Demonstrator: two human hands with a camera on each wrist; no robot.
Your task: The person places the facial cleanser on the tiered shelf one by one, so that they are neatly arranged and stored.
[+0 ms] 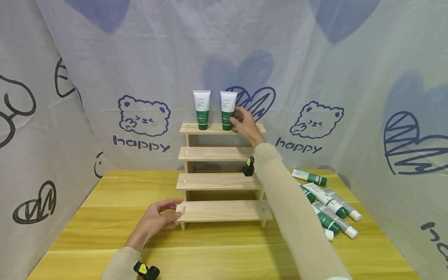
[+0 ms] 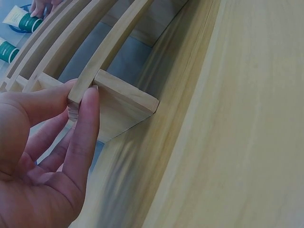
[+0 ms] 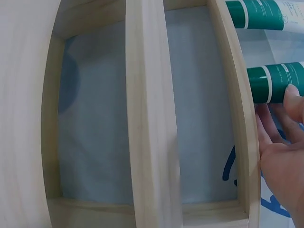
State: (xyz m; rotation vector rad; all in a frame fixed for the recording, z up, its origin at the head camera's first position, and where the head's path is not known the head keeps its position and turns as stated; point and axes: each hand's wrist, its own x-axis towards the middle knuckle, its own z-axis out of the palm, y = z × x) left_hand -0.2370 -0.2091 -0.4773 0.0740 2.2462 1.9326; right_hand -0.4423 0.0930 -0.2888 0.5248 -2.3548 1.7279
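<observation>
Atop the rack (image 1: 213, 153), the right hand (image 1: 247, 125) pinches one upright tube (image 1: 228, 104) near another tube (image 1: 202, 105), labels too small to read; the left hand (image 1: 154, 219) pinches the bottom step (image 1: 224, 211). Cloth (image 1: 175, 50) behind reads "happy".

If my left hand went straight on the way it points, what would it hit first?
Your left hand would first meet the bottom step of the wooden display rack, at the left end it pinches; the side support beneath may come next, though depth is unclear.
</observation>
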